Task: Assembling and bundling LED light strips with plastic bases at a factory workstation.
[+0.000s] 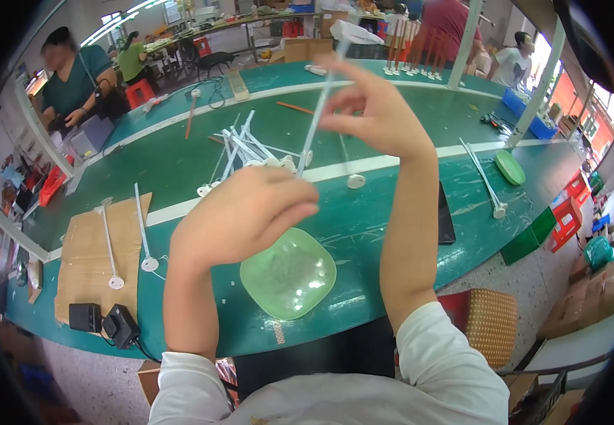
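My right hand (381, 117) is raised over the table, slightly blurred, its thumb and index finger closed at the upper part of a pale thin rod (312, 131). The rod stands tilted, its lower end running down behind my left hand (240, 212). The left hand's fingers are curled together near that end; what they hold, if anything, is hidden. Just beyond lies a pile of similar pale rods (240, 142) with round white discs at their ends. A light green dish (289, 304) with small clear bits in it stands below my left hand.
A cardboard sheet (84, 248) lies at left with rods and two black adapters (119, 326). At right are more rods (484, 180), a small green dish (510, 168) and a dark flat object (446, 219). White posts edge the table; other people are beyond it.
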### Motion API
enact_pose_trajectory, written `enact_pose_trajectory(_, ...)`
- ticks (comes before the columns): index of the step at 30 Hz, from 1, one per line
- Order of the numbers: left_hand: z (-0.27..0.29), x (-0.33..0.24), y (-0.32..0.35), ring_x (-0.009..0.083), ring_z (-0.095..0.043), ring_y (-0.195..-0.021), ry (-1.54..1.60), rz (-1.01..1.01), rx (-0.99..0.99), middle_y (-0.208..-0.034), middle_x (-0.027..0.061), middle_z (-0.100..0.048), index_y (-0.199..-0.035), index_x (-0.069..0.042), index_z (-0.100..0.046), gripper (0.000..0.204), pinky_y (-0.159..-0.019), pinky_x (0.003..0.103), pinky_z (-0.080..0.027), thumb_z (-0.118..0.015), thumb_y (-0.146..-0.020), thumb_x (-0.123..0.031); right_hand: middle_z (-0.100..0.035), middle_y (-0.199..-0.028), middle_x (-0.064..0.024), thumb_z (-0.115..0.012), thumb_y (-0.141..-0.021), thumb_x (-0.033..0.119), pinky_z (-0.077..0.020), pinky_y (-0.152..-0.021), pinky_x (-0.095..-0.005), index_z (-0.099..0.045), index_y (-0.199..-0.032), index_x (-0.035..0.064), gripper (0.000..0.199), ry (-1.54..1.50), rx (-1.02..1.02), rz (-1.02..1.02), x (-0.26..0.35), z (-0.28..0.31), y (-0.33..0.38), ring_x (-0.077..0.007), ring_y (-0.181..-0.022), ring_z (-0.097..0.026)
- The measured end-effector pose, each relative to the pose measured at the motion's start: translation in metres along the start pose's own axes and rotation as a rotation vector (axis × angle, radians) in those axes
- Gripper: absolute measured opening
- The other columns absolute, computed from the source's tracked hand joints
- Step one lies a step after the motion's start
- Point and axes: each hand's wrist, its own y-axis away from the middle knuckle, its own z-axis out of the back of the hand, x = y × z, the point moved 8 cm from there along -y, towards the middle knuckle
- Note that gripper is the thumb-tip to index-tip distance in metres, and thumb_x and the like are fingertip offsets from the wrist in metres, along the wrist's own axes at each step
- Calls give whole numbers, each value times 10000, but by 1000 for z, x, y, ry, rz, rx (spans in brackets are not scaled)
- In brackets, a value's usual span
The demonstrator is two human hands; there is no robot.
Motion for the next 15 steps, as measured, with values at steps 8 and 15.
enact_pose_trajectory(8, 39, 34, 13, 274, -664, -928, 1365, -94, -712, -1142, 220, -621, -1292, 96, -466, 478, -885, 393, -555, -364, -1050, -304, -687, -936, -75, -794, -720, 58, -497, -640, -236, -701, -1022, 53, 316, 182, -591, 497, 106, -16, 17, -127, -777, -620)
enact_pose_trajectory(15, 48, 33, 19, 312, -625, -1090, 1419, -90, -919, -1236, 207, -570, -1333, 74, -446, 459, -968, 408, -502, -342, -1059, -280, -677, -986, -100, -834, -585, 36, -538, -735, -314, -708, -990, 35, 424, 349, -594, 729, 122, -48, 11, -216, -806, -646)
